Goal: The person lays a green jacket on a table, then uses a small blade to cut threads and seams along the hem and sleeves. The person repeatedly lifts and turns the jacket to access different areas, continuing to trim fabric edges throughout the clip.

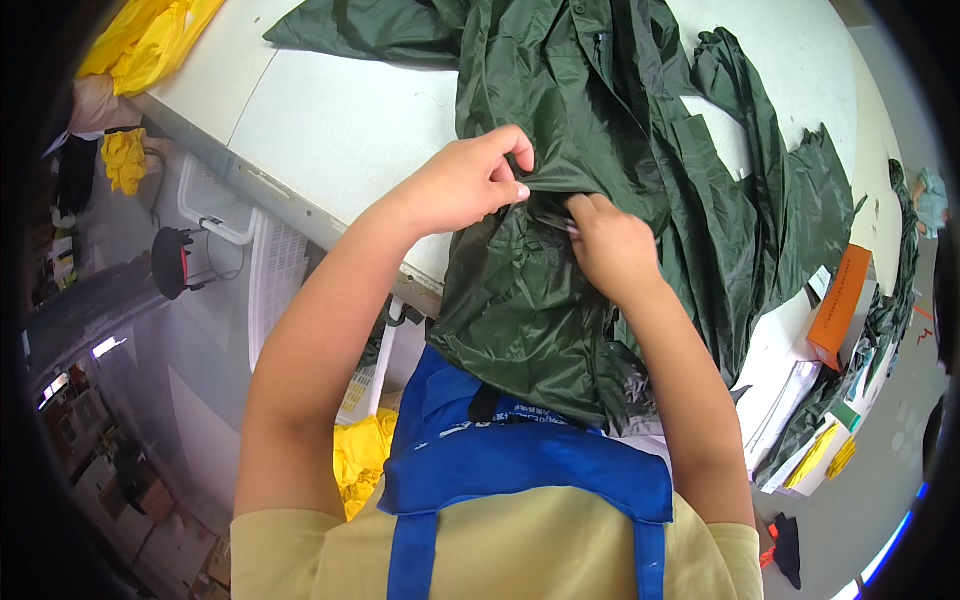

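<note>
A dark green, shiny waterproof garment lies crumpled over the table and hangs over its near edge against my blue apron. Thumb and fingers of my left hand pinch a raised fold of the green fabric. Just to the right, my right hand is closed, its fingers at the same fold. A small metal tool with a thin, shiny end sticks out from the right fingers toward the left hand; the rest of it is hidden. At the top of the garment, a zip and a round snap show.
The white table has a metal edge on the left. Yellow garments lie at its far left corner. White plastic baskets stand below that edge, near a stool. An orange box and papers sit on the right.
</note>
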The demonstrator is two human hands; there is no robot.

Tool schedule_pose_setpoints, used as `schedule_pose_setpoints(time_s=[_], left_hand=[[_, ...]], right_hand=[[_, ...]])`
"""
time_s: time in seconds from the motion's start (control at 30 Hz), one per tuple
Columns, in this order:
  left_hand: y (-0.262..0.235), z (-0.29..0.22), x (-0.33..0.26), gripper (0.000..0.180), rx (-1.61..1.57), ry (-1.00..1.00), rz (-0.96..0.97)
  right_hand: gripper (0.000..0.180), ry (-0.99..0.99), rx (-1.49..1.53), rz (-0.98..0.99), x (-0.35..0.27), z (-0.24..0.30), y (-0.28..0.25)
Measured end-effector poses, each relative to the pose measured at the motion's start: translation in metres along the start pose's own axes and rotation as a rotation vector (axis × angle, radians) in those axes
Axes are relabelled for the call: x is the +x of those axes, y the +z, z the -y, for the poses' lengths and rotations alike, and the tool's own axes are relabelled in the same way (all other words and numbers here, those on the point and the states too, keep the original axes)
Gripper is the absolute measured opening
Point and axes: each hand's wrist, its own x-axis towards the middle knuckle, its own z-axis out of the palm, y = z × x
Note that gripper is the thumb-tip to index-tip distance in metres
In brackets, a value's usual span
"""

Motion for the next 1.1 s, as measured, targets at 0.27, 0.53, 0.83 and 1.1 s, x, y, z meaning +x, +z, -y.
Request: schedule_pose_setpoints(time_s=[0.27,0.53,0.83,1.1], left_hand=[[0.021,0.02,-0.04,0.052,0.172,0.477,-0.122],[0.049,-0.007,-0.066,0.064,0.168,0.3,-0.164],[0.06,-0.01,-0.08,0.022,0.423,0.461,-0.296],[0.086,0.017,-0.122,0.013,0.436,0.909,-0.538]], right_hand=[[0.022,-0.342,0.201,-0.508,-0.063,-0.004,-0.031],[0.029,-0.43,0.219,-0.643,-0.078,0.004,-0.034],[0.03,-0.404,0.221,-0.654,-0.093,0.011,-0.037],[0.032,-0.187,0.284,-0.737,-0.115,0.009,-0.035]])
